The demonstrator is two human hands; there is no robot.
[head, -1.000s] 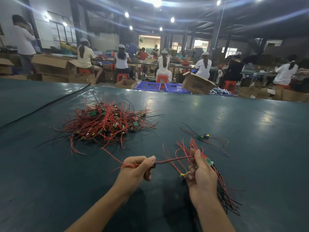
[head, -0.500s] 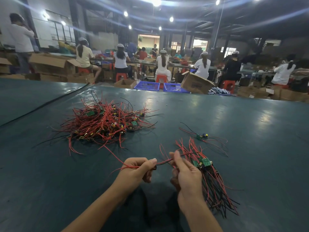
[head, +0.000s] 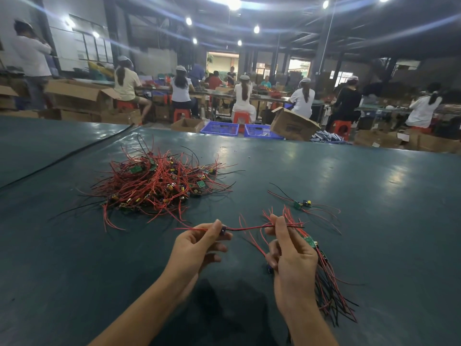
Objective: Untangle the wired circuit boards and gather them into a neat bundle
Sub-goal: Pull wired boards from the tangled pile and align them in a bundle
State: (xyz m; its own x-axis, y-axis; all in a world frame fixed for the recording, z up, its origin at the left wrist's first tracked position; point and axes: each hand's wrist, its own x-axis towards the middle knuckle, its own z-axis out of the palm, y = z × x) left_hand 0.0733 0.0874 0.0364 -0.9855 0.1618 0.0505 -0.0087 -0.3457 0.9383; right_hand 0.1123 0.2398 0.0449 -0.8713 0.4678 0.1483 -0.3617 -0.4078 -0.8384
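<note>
Both hands sit low in the view, over the dark green tabletop (head: 374, 196). The left hand (head: 197, 248) pinches one wired circuit board (head: 222, 231) between thumb and forefinger, the other fingers loosely curled; only a small dark part shows at the fingertips. The right hand (head: 293, 258) pinches the far end of that board's lead (head: 249, 228) between thumb and forefinger, while its lower fingers curl round the bundle (head: 329, 290) of sorted boards, whose red and black wires trail off toward 5 o'clock. Change noted: half a second ago the two hands were close together, the right almost against the left. Now they are apart again and the lead runs nearly straight between them. Reads as a stroking pass, the right fingers drawn out along the wire to straighten it. Likely meaning: this board is free of the heap and almost ready to be laid alongside the bundle. The tangled pile (head: 159, 186) lies at 10 o'clock from the hands, well apart and unmoved, and it is still large, so most of the job is left. A stray board (head: 301, 204) with its own wires lies alone at 1 o'clock, near the bundle and not yet gathered. Beyond the tabletop's far edge are blue crates (head: 219, 127) and seated workers.
</note>
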